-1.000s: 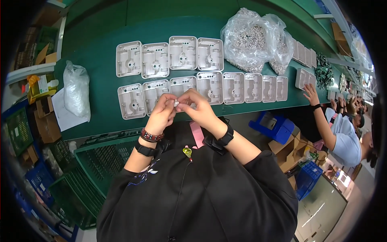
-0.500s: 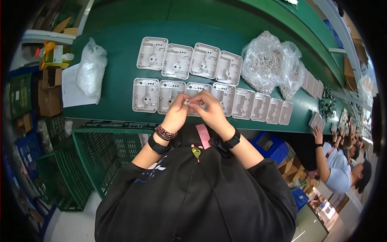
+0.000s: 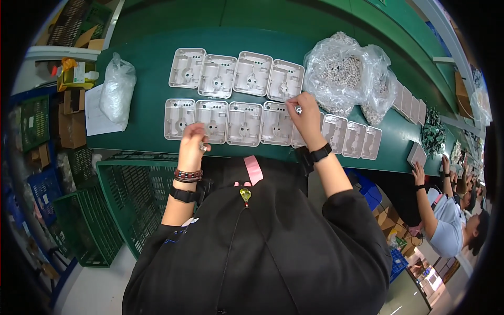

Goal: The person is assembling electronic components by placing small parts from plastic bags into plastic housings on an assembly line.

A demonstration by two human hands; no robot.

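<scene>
Light grey plastic housings stand open side up in two rows on the green table [image 3: 152, 58], a back row [image 3: 253, 68] and a longer front row [image 3: 244, 113]. At the leftmost front housings, my left hand [image 3: 192, 143] is closed on a small whitish part [image 3: 203, 147] at its fingertips. Over the front row's right half hovers my right hand [image 3: 306, 116], thumb and fingers pinched together near the lower edge of the last back-row housing [image 3: 286, 79]. What it pinches, if anything, is too small to make out.
Clear plastic bags [image 3: 336, 68] of small pale parts lie right of the back row. A white plastic bundle [image 3: 118, 92] rests on paper [image 3: 100, 121] at left. Green crates [image 3: 137, 194] stand below the table's front edge. Further right, a co-worker's hand [image 3: 418, 173] touches a grey housing [image 3: 417, 155].
My hands were together over the front row, fingering a small whitish part. They have parted: the left moved left with a part, the right moved right and away from me. The view shifted slightly.
</scene>
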